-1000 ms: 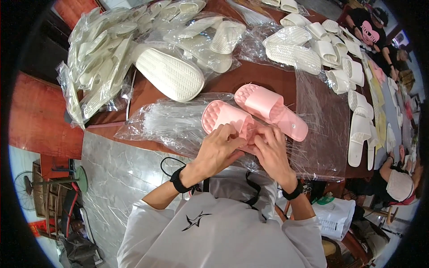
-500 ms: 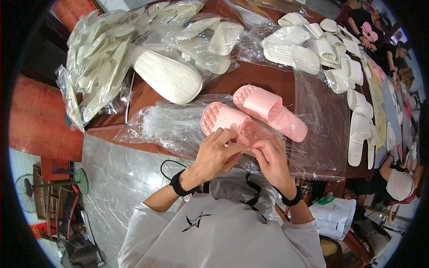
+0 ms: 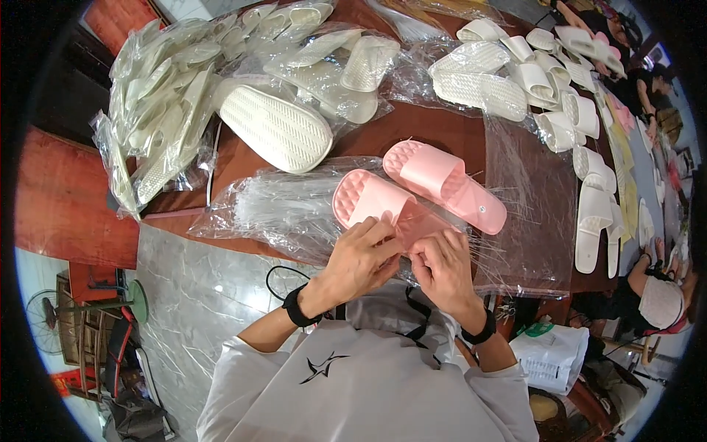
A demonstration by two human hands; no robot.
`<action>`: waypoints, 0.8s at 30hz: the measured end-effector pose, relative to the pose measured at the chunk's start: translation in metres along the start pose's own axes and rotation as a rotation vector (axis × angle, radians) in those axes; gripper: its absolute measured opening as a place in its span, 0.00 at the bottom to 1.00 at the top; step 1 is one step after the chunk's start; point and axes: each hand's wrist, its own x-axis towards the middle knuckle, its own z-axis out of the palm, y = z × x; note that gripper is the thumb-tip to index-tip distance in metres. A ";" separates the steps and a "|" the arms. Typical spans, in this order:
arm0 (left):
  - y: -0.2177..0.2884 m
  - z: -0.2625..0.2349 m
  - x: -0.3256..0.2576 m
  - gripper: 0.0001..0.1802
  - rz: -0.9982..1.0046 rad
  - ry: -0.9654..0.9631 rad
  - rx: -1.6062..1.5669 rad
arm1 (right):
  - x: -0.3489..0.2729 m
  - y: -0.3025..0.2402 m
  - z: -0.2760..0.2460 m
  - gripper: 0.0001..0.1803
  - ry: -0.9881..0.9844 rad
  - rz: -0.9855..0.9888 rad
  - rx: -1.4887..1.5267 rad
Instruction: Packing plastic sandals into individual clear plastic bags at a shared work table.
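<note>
At the near edge of the counter [image 3: 423, 121]: near slipper [image 3: 379, 199], pink, with the far slipper [image 3: 436, 174], also pink, just beside it
Left hand [image 3: 361, 254]: fingers bent over the near slipper, by its strap; cannot tell whether they grip
Right hand [image 3: 445, 269]: fingers curled in at its right end; cannot tell what they pinch, if anything
Far left corner: heaped bagged slippers [image 3: 166, 103]
Right edge: row of white slippers [image 3: 591, 210]
</note>
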 end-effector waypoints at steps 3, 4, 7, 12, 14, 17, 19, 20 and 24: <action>-0.002 0.000 0.000 0.12 0.017 -0.010 0.004 | -0.001 0.000 0.001 0.10 -0.010 -0.006 -0.013; -0.003 0.000 0.000 0.12 0.018 -0.010 0.003 | -0.002 0.000 0.002 0.10 -0.011 -0.009 -0.018; -0.005 -0.001 0.002 0.14 0.038 -0.001 -0.016 | -0.001 -0.001 0.002 0.09 -0.006 -0.009 -0.012; -0.009 0.000 0.002 0.13 0.036 0.000 -0.095 | 0.002 -0.002 0.001 0.09 -0.013 -0.006 0.003; -0.008 0.000 0.002 0.13 0.026 -0.003 -0.091 | 0.003 -0.003 0.001 0.09 -0.015 0.003 0.013; -0.003 -0.002 0.005 0.13 0.009 -0.014 -0.048 | 0.003 -0.001 0.002 0.08 -0.017 -0.006 -0.002; -0.002 -0.002 0.006 0.13 0.003 -0.015 0.001 | 0.003 0.002 0.003 0.06 -0.025 -0.004 -0.012; -0.001 -0.001 0.005 0.13 -0.008 0.002 -0.019 | 0.002 0.003 0.001 0.06 -0.021 -0.011 -0.015; 0.006 -0.009 0.002 0.11 -0.082 0.045 -0.078 | 0.004 -0.002 -0.017 0.07 -0.056 0.103 0.037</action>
